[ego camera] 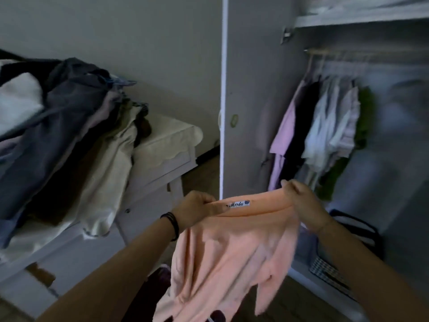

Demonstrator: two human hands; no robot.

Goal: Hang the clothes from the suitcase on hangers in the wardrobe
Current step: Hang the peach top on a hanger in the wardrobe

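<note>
Two hands are pinched on the neckline of a peach top (232,252), which is stretched crosswise between left hand (197,209) and right hand (301,203), its body hung below. The wardrobe rail (325,52) is seen above and beyond the nearer right hand.

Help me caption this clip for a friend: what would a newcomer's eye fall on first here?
The peach top held up in the lower middle, its neckline stretched between the left hand and the right hand. Behind it on the right, a row of hung garments shows in the open wardrobe; on the left, a dark heap of clothes is piled on a white dresser.
</note>
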